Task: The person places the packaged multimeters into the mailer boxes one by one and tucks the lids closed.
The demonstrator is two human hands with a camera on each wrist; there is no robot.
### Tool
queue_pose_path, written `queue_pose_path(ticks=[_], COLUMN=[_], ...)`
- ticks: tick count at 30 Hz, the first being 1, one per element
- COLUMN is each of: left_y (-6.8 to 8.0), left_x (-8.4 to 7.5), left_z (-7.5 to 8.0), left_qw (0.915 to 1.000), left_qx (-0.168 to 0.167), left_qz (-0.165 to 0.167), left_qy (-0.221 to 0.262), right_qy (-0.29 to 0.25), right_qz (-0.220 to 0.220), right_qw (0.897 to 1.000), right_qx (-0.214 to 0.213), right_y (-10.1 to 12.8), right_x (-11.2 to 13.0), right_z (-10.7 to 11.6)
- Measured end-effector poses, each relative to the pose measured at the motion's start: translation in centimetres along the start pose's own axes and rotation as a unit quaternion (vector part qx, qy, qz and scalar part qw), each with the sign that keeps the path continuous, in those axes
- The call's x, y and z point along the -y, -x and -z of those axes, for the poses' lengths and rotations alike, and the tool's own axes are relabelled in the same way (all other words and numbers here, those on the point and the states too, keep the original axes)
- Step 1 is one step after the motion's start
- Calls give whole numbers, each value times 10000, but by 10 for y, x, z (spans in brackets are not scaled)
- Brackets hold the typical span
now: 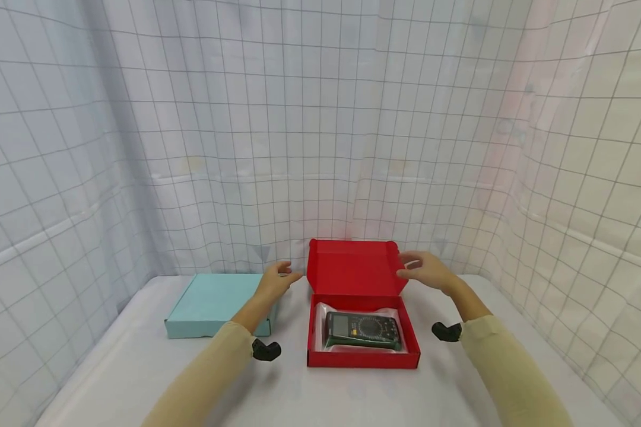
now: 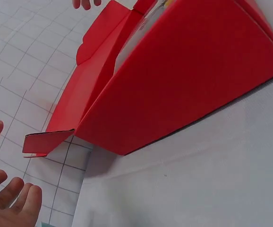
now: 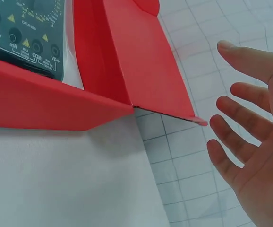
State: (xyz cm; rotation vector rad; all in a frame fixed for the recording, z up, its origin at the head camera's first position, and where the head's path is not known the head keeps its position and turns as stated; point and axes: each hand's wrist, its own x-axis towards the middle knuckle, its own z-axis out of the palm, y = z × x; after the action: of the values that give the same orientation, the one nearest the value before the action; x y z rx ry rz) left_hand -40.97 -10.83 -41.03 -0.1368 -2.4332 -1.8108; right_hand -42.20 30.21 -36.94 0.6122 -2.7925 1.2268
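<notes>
A shallow red cardboard mailer box sits open on a white table, its hinged lid standing upright at the back. Inside, on clear plastic wrap, lies a dark green digital multimeter with its dial facing up. The left hand hovers just beside the lid's left edge, fingers loosely spread and holding nothing. The right hand hovers at the lid's right flap, fingers relaxed and spread; the right wrist view shows a gap between them and the red card, so nothing is gripped. A closed pale turquoise cardboard box lies to the left, under the left forearm. The unsupported lid could likely fall forward, or its side flaps could buckle if pushed unevenly.
</notes>
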Motion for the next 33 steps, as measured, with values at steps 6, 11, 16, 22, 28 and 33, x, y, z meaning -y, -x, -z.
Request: queue_pose_path(ticks=[6,11,16,22,28,33], left_y=[-14,-22,-28,-29,-26,-28], left_x=[-2,3,10,14,14,14], left_z=[-10,-18,-26,-35,-40,-42], left_qw=[9997,9966,9919,9886,9811,9775], left_qx=[-8,-120,-96,46,391,472], left_qz=[-1,156,137,115,151,206], left_qy=[238,801,1257,1503,1891,2047], right_qy=[-107,-115,-213,-503,-850,-842], right_qz=[-121,-119,-241,-552,-681,-509], right_qw=[9990,9978,9968,9947,9923,9938], right_qx=[-422,-643,-728,-709,-592,-513], right_y=[-1,-4,-7,-9,-7,-5], right_x=[-11,-17,-20,-24,-30,-27], right_z=[0,-7,-15,-24,-29,-29])
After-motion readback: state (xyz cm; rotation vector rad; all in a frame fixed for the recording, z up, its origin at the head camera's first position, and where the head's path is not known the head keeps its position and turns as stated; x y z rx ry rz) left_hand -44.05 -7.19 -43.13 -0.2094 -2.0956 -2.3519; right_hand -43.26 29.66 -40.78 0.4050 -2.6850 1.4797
